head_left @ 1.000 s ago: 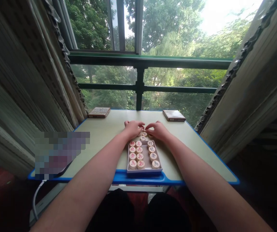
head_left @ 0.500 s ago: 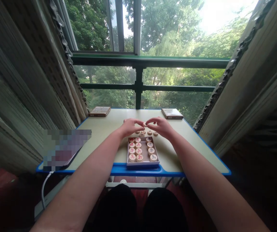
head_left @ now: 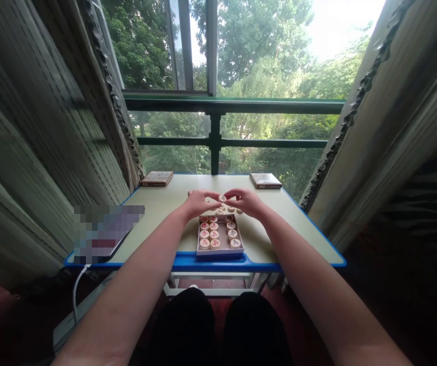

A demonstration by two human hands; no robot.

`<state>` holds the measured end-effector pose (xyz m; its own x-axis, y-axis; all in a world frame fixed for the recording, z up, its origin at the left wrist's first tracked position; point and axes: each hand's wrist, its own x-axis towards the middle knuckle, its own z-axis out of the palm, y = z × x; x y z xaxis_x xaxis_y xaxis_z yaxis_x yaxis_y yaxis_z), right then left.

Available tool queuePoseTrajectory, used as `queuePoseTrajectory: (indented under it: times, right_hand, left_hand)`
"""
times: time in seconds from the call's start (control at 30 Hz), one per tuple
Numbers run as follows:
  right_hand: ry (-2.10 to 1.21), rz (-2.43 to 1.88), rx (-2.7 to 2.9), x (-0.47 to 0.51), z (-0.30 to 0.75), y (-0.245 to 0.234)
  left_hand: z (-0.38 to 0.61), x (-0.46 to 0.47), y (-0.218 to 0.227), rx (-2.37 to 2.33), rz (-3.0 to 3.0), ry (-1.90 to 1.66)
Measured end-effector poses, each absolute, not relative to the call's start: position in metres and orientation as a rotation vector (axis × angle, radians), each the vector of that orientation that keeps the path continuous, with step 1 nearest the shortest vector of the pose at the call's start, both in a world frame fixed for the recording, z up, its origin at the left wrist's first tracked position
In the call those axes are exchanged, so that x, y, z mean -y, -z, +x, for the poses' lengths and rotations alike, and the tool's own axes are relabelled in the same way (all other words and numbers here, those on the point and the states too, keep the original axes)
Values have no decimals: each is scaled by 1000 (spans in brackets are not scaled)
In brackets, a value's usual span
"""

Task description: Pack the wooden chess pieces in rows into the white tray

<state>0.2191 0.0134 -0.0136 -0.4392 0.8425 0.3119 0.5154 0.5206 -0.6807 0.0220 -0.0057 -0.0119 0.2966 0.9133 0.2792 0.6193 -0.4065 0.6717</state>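
Note:
A small white tray (head_left: 220,251) near the table's front edge holds round wooden chess pieces (head_left: 214,234) with red and black characters, laid in rows. A few loose pieces (head_left: 230,209) lie on the table just behind the tray. Above them, both hands meet fingertip to fingertip. My left hand (head_left: 198,203) and my right hand (head_left: 247,201) each pinch the same single chess piece (head_left: 222,197), held a little above the table. The other fingers are curled.
The pale table (head_left: 157,208) has a blue edge. At its back corners lie two flat boxes, one left (head_left: 157,178) and one right (head_left: 265,180). A blurred flat object (head_left: 104,231) with a white cable (head_left: 76,292) lies front left. Curtains flank a railed window (head_left: 214,142).
Both hands have risen from the loose pieces on the table and now hold one piece between their fingertips. The camera has drawn back a little.

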Motion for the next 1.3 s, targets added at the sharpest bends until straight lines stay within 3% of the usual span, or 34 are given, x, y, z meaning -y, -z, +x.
queuePoseTrajectory:
  times: [0.43,1.3]
  right_hand:
    - [-642,-1112,2510,12,216,1]
    - [-535,-1124,2547,19,212,1]
  left_hand:
    - [9,13,6,-1131,2101,-551]
    - [11,12,8,-1170,2085,-604]
